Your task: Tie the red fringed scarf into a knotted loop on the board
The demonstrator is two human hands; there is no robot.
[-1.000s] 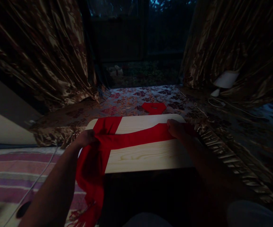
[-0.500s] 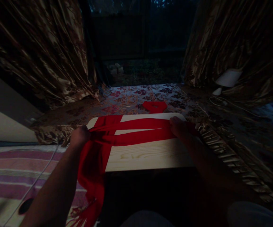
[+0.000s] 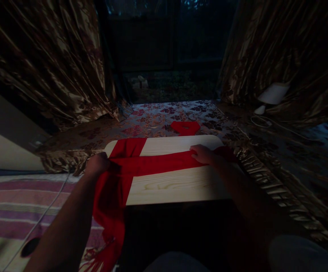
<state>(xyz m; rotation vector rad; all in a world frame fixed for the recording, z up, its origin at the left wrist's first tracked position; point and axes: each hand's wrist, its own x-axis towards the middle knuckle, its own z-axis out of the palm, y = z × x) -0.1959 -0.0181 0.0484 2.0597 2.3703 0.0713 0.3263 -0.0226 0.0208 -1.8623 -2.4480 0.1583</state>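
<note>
Scarf (image 3: 152, 164) stretched across board (image 3: 177, 185), tail hanging off left edge. Left hand (image 3: 97, 165) clenched, gripping bunched scarf at left end. Right hand (image 3: 205, 154) fingers flat, pressing scarf on board.

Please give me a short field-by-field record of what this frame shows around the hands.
left hand: closed grip on the red scarf at the board's left end
right hand: flat on the scarf near the board's right end
scarf: band lying across the wooden board; fringed end hangs off the left
behind board: small red cloth piece on floral fabric
far right: white lamp
light: dim
</note>
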